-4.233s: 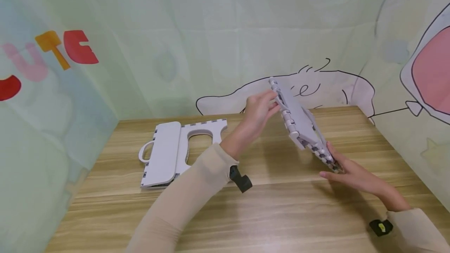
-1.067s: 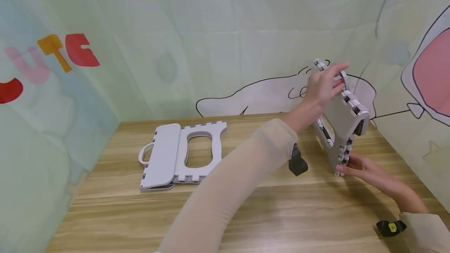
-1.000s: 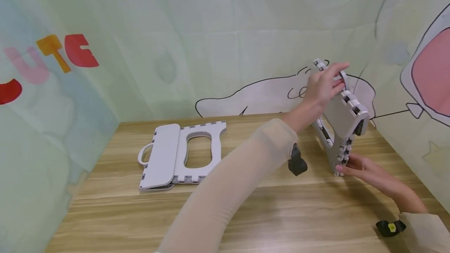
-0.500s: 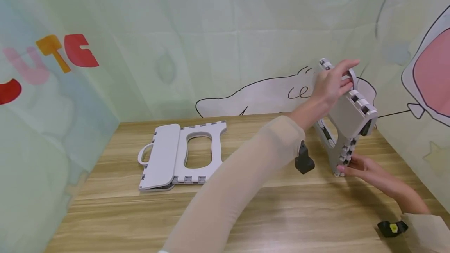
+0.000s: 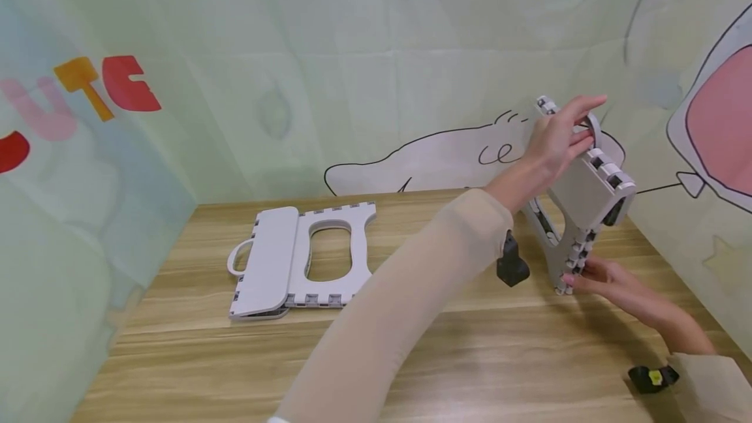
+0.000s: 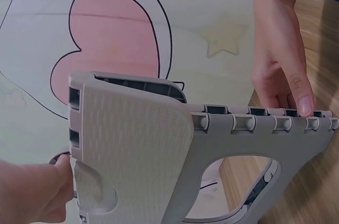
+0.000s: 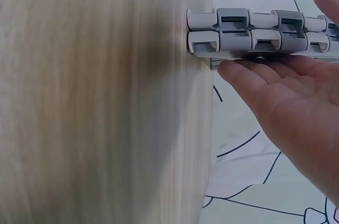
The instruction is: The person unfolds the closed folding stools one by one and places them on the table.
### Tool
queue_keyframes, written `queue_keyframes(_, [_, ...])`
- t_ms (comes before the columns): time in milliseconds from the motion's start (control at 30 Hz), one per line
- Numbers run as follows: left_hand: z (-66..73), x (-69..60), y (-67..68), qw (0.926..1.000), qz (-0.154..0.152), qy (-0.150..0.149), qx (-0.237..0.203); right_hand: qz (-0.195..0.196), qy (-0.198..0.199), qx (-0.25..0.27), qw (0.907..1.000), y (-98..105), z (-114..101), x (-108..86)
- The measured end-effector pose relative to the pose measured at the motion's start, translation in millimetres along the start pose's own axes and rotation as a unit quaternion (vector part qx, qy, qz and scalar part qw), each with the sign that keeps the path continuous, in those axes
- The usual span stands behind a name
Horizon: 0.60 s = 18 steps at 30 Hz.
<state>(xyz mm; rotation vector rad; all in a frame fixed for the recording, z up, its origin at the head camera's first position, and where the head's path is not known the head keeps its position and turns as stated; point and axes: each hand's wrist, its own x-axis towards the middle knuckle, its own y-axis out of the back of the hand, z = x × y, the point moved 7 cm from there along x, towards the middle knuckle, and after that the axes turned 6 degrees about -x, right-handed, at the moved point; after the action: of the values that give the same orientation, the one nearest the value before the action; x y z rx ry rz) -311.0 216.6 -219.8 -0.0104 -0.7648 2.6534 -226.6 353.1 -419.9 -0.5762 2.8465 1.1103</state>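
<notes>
A grey-white folding stool (image 5: 578,191), folded nearly flat, stands on its leg edge at the right of the wooden table (image 5: 470,364), its seat end up and leaning right. My left hand (image 5: 552,142) holds the handle loop (image 5: 595,129) at the top; in the left wrist view the fingers close on that loop beside the textured seat panel (image 6: 132,144). Low on the near side, my right hand (image 5: 617,289) grips the hinged leg edge. Its thumb lies on that edge in the left wrist view, while the right wrist view shows fingers under the hinge segments (image 7: 235,41).
A second folded stool (image 5: 273,260) lies flat at the table's left, its handle loop pointing left. My left forearm sleeve (image 5: 405,318) reaches across the table, partly covering that stool's corner. Printed curtains (image 5: 352,83) stand close behind and on both sides.
Since the earliest frame, the stool has moved right and swung from a slanted pose to standing on its legs. Over the last second, my left hand has shifted its top slightly right.
</notes>
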Motion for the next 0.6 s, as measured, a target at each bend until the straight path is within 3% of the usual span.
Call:
queue_keyframes(267, [-0.2,0.2,-3.9,0.9998,-0.014,-0.002,0.014,0.001,0.019,0.002,0.9998,0.2,-3.9,-0.8])
queue_keyframes(600, [-2.6,2.3,-9.6,0.9996,-0.021,0.012,0.017,0.002,0.016,-0.005,0.9999,1.9,-1.8,0.3])
